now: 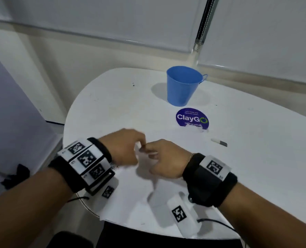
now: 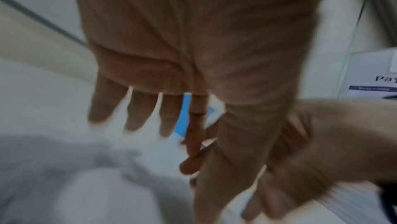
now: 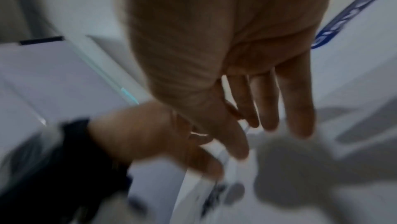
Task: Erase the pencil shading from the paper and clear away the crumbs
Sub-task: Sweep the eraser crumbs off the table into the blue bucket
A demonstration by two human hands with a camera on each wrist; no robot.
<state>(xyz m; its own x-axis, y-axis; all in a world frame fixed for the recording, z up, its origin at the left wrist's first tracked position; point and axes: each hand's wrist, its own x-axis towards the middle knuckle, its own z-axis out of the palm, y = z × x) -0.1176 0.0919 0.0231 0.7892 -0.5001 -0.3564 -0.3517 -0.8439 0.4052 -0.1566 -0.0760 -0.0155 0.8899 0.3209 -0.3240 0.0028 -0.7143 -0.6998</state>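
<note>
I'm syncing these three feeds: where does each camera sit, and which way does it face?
Head: on the head, facing forward and down at the white round table; both forearms, left hand and right hand show.
Left wrist: along the left hand toward its fingers; the right hand shows too.
Right wrist: along the right hand; the left hand enters.
Shared: head and left wrist both catch the blue metal bucket.

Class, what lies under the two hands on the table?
A white paper sheet lies under both hands, left and right. Whatever they pinch is blurred and hidden.
</note>
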